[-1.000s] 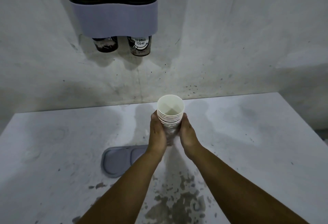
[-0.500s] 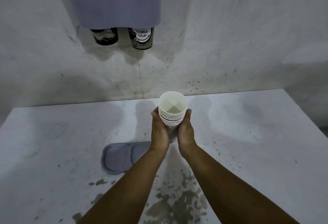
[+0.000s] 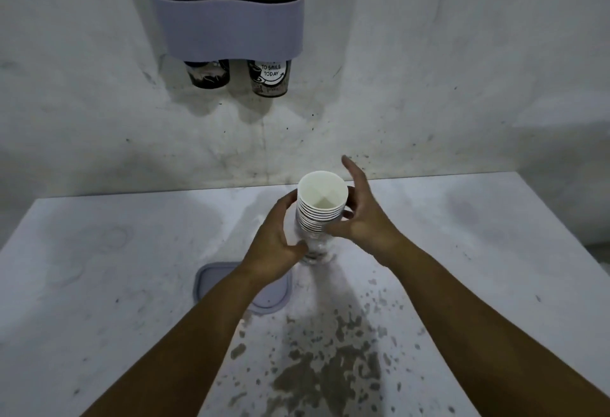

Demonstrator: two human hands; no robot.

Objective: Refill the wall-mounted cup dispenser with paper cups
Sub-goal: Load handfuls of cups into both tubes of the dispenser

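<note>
A stack of nested white paper cups [image 3: 318, 210], rims banded with thin dark lines and the open mouth of the top cup facing up, stands upright above the pale, stained tabletop [image 3: 495, 268]; its lower end looks wrapped in a clear plastic sleeve, though that part is blurred and hard to read. The left hand [image 3: 275, 243] is clasped around the lower left side of the stack, fingers curled behind it and thumb pressed to the base. The right hand [image 3: 361, 215] sits against the right side of the stack with its thumb across the front of the rims; its fingers [image 3: 351, 165] are spread loose, the index lifted clear above the top cup, so this hand only steadies the stack and does not grasp it.

High above the stack, on the scuffed white wall [image 3: 462, 53], hangs the wall-mounted cup dispenser [image 3: 227, 27], a grey-lilac band below two dark tubes. Two dark printed cup bottoms poke out under the band: the left cup [image 3: 207, 75] and the right cup [image 3: 270, 78], lettered "TO SMILE TODAY". Below and left of the stack, a flat grey rounded lid [image 3: 211, 281] lies on the tabletop, partly hidden by the left forearm. Dark blotches mark the tabletop on the near side of the stack.
</note>
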